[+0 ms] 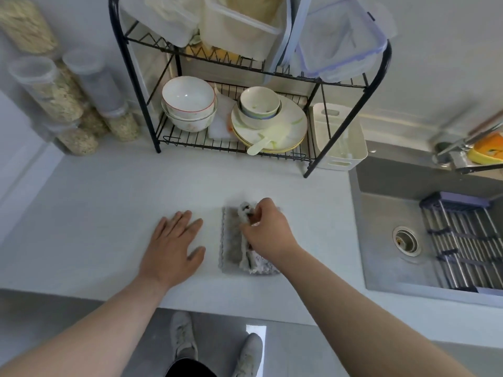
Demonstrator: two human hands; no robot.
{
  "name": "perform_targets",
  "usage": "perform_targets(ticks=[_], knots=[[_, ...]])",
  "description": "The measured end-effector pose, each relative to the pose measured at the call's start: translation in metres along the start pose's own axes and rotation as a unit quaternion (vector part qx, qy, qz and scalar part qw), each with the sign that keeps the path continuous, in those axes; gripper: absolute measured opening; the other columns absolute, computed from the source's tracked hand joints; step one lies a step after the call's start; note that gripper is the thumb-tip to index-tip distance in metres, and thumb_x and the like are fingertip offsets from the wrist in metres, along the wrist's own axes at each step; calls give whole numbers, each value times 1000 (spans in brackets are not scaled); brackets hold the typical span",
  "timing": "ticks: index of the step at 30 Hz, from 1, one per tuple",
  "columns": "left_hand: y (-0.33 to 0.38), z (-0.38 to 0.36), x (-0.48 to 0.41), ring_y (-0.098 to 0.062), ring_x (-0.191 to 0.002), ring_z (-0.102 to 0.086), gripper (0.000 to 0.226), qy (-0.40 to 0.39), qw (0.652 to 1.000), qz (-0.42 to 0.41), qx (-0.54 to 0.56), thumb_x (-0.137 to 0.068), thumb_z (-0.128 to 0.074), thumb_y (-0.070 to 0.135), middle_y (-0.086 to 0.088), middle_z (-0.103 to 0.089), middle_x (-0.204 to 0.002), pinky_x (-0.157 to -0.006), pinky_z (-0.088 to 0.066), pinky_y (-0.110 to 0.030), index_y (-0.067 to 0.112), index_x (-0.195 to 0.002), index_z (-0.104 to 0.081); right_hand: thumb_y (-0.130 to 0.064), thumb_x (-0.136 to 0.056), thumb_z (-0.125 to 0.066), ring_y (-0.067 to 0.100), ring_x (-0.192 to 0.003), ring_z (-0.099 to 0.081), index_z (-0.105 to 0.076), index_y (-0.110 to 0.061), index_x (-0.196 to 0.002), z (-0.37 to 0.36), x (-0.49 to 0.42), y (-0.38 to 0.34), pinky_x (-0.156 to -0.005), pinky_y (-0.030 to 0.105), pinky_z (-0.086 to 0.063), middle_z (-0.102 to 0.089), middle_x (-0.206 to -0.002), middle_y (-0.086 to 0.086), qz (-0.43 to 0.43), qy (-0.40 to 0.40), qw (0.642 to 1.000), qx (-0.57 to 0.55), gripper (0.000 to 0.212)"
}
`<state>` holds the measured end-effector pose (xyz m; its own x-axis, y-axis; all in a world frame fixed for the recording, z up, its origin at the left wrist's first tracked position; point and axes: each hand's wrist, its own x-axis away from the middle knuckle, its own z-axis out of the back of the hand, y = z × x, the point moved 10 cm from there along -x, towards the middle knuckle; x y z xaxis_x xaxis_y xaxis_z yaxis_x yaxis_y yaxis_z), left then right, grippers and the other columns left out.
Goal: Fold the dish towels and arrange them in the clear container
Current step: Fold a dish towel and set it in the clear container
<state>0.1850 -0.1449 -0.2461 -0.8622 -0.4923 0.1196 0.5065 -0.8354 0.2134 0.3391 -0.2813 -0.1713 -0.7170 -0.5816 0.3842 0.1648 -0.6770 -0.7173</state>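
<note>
Up on the black rack (155, 144), a clear container (340, 36) with blue clips lies tipped on the top tier, and beside it is a tub (245, 25) holding something pale yellow. Tall jars (54, 91) of grain stand at the far left. A white basket (340, 137) sits just beside the rack; I cannot tell what is in it.

The left hand (171, 246) lies flat on the surface (109, 213), its fingers (182, 219) straight and slightly spread, holding nothing. The right hand (268, 232) has its fingers (260, 210) curled tight, pinching a rolled-over edge of the grey dish towel (234, 240).

The towel lies on the surface between the left hand and the sink (394, 268). Its long axis runs from the person towards the rack.
</note>
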Motion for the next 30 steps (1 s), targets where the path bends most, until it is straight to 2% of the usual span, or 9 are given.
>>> perform_targets(ticks=[6, 9, 12, 16, 18, 20, 23, 26, 30], knots=[[-2, 3, -1, -19, -146, -22, 69, 15, 1000, 0, 21, -84, -29, 55, -4, -28, -157, -119, -5, -39, 24, -145, -41, -33, -90, -55, 24, -71, -65, -52, -20, -87, -27, -6, 7, -65, 44, -58, -65, -81, 1, -21, -19, 999, -30, 14], [-2, 1, -1, -18, -147, -20, 69, 12, 1000, 1, 20, -85, -29, 55, -3, -26, -158, -119, -5, -39, 25, -146, -39, -34, -93, -45, 22, -104, -62, -62, -29, -114, 6, -1, 10, -90, 48, -52, -63, -117, -1, 92, 37, 994, 42, 28], [-2, 1, -2, -19, -146, -21, 68, 13, 1000, -1, 14, -83, -31, 53, -3, -28, -157, -119, -6, -39, 25, -145, -40, -63, -91, -36, 30, -147, -11, -26, -43, -148, -3, -2, 34, -118, 45, -15, -10, -162, 8, 145, -18, 922, 358, 61], [-1, 1, -3, -18, -147, -19, 68, 12, 1000, -2, 8, -83, -30, 54, -1, -26, -158, -119, -6, -40, 27, -145, -40, -75, -83, -38, 28, -149, 5, -1, -40, -153, -20, -4, 66, -121, 42, -3, 15, -161, 7, 93, -66, 942, 317, 86], [-2, -1, -3, -17, -147, -17, 69, 9, 1000, -4, 1, -84, -28, 55, 0, -24, -159, -120, -6, -40, 27, -146, -37, -71, -80, -51, 26, -146, -14, -19, -29, -152, 7, 2, 73, -118, 40, -18, -9, -161, 9, 2, 49, 988, 145, 90], [-3, 0, -4, -18, -147, -20, 68, 17, 1000, -2, -2, -83, -30, 54, -2, -27, -158, -120, -8, -40, 27, -145, -40, -64, -80, -54, 31, -128, -39, -50, -15, -131, 23, 10, 89, -109, 40, -33, -44, -139, 14, -111, 114, 982, 104, 71], [-1, 2, -2, -20, -145, -25, 69, 20, 1000, -2, -1, -82, -31, 54, -3, -32, -156, -120, -12, -41, 25, -143, -44, -47, -76, -58, 26, -95, -57, -57, -15, -90, 8, 20, 93, -87, 37, -50, -59, -99, 5, -190, 33, 977, 97, 35], [0, 8, -2, -18, -146, -21, 79, 3, 999, 20, 29, -79, -25, 63, -2, -28, -158, -120, -8, -38, 25, -147, -37, -15, -77, -55, 17, -65, -49, -44, -14, -81, 12, 22, 71, -54, 31, -48, -51, -77, 0, -130, 19, 991, -14, 12], [26, 48, -9, -7, -145, -19, 106, -29, 927, 78, 364, -67, -66, 63, 14, -23, -156, -118, -19, -37, 36, -152, -9, -12, -78, -62, 12, -63, -48, -48, -26, -88, 48, 35, 14, -52, 26, -46, -53, -80, -4, 47, -43, 997, 42, 22]])
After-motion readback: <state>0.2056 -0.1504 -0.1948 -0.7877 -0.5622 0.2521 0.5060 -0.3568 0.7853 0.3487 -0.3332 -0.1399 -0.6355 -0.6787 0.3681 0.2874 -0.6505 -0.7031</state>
